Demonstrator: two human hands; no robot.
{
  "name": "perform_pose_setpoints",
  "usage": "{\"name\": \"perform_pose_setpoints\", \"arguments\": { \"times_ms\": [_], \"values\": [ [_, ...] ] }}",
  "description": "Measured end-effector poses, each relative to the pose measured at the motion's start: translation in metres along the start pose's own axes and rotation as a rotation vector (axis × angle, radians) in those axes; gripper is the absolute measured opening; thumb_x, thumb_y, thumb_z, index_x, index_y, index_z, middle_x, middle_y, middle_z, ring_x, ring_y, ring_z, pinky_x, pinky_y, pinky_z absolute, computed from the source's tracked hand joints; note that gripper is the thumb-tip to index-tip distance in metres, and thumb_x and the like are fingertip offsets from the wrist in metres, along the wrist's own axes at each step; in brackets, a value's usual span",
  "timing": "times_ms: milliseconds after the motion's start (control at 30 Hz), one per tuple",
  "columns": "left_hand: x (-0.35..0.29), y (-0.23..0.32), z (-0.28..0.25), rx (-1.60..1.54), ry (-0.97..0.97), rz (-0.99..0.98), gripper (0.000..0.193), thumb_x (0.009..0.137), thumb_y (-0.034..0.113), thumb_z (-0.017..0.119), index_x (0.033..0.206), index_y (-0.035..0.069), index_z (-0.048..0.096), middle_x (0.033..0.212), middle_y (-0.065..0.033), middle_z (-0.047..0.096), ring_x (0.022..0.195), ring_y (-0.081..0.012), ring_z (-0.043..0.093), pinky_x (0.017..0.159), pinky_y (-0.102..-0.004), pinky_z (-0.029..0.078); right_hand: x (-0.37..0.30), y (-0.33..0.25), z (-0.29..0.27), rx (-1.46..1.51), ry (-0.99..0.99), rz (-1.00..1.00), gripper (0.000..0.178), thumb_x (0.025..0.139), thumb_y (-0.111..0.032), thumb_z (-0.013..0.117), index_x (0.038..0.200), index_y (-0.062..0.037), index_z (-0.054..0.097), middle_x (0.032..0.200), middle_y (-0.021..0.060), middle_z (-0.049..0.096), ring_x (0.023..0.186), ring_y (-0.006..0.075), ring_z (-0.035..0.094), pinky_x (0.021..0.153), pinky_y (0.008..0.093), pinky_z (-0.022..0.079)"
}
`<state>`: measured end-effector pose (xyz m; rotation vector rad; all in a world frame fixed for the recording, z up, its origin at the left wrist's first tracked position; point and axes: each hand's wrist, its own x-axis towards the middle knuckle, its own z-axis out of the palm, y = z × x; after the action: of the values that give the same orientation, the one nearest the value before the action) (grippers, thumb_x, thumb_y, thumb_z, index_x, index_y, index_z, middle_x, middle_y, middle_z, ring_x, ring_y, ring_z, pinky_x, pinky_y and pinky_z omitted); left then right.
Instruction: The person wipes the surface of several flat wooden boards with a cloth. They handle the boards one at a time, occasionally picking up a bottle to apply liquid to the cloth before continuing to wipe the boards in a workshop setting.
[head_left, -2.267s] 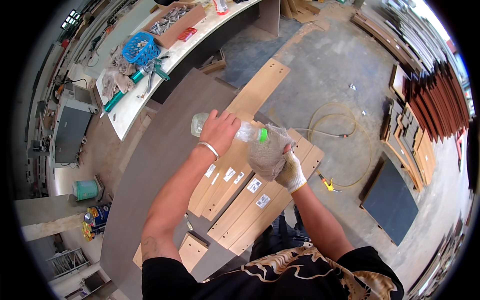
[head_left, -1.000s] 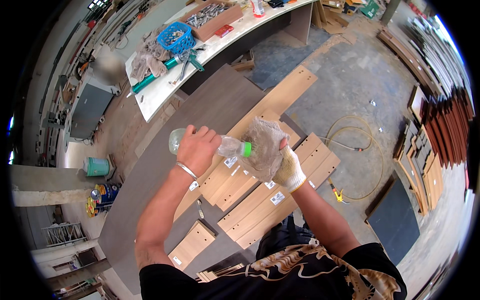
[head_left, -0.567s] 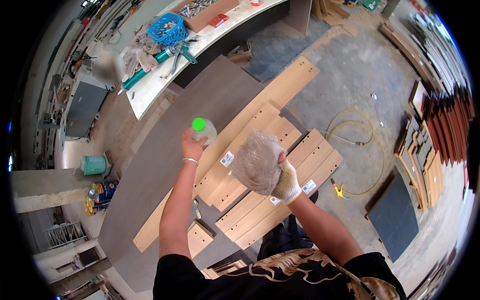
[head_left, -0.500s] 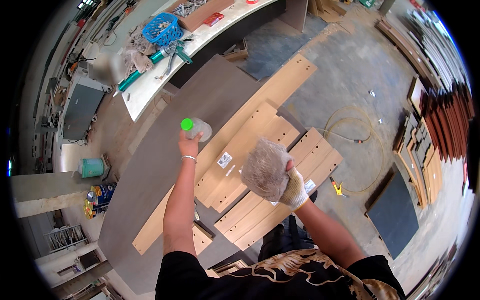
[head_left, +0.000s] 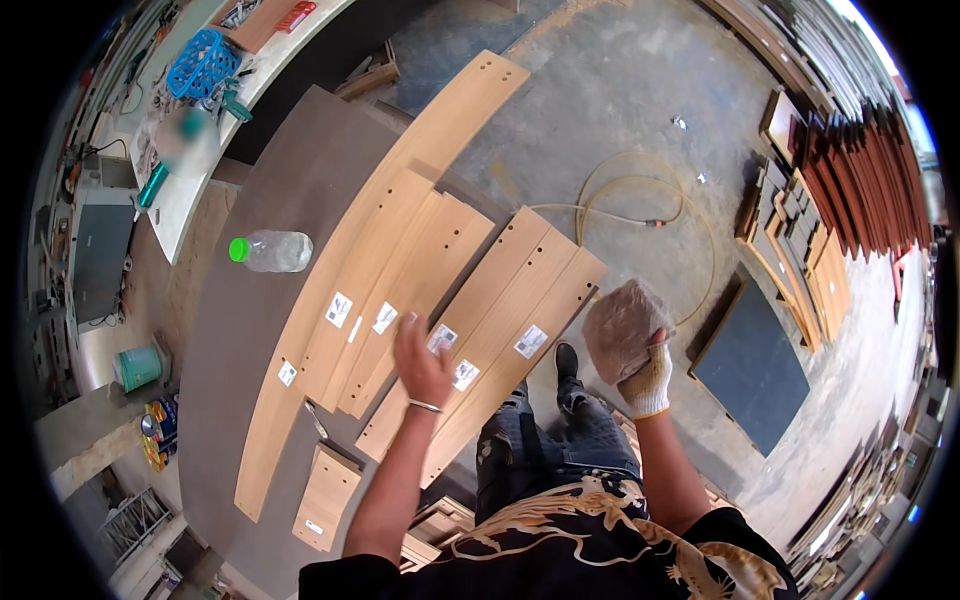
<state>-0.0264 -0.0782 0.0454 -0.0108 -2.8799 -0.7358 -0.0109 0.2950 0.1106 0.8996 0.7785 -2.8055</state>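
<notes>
Over wooden boards (head_left: 480,290), open empty left hand (head_left: 422,360)

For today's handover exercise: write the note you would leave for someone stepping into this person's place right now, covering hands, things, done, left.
Left hand: bare, open, over the labelled wooden boards, holding nothing.
Right hand: gloved, holds a crumpled cloth off the table's edge.
Bottle: capped, lying on the grey tabletop, apart from both hands.
Done: bottle set aside.
Left: cloth has not touched the boards.
</notes>
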Motion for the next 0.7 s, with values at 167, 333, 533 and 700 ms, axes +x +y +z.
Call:
{"name": "perform_pose_setpoints", "arguments": {
  "times_ms": [167,333,533,700],
  "values": [
    [-0.063,0.041,0.057,0.311,-0.09,-0.312,0.08,0.099,0.036,0.054,0.163,-0.002,0.024,0.173,-0.0251,0.014,0.159,-0.0482,0.008,0.125,-0.0664,0.007,0.057,0.003,-0.007,-1.006,0.302,0.057,0.037,0.097,-0.016,0.062,0.13,0.0015,0.061,0.098,0.0045,0.069,0.081,0.014,0.065,0.071,0.0285,0.051],
    [-0.078,0.028,0.075,0.457,-0.12,-0.337,0.081,0.099,0.035,0.052,0.163,-0.004,0.021,0.173,-0.0247,0.013,0.16,-0.0466,0.007,0.125,-0.0651,0.005,0.085,0.098,0.02,-2.014,-0.5,-0.516,0.077,0.083,-0.029,0.077,0.155,-0.0177,0.051,0.169,0.0159,0.034,0.16,0.0355,0.02,0.131,0.0559,0.004],
    [-0.082,0.031,0.07,0.439,-0.122,-0.351,0.08,0.099,0.034,0.049,0.163,-0.006,0.021,0.173,-0.0243,0.016,0.16,-0.0456,0.01,0.126,-0.0631,0.006,0.136,0.122,0.055,-2.007,-0.919,-0.549,0.049,0.096,-0.035,0.056,0.142,-0.0198,0.064,0.165,0.0088,0.044,0.158,0.0266,0.03,0.131,0.0547,0.008],
    [-0.075,0.04,0.078,0.443,-0.128,-0.323,0.079,0.101,0.034,0.047,0.163,-0.006,0.019,0.173,-0.025,0.015,0.16,-0.0471,0.01,0.125,-0.0647,0.007,0.184,0.122,0.08,-2.143,-0.423,-0.838,0.061,0.101,-0.035,0.052,0.157,-0.0087,0.046,0.161,0.0257,0.043,0.155,0.0327,0.034,0.13,0.05,0.013]
  ]
}}
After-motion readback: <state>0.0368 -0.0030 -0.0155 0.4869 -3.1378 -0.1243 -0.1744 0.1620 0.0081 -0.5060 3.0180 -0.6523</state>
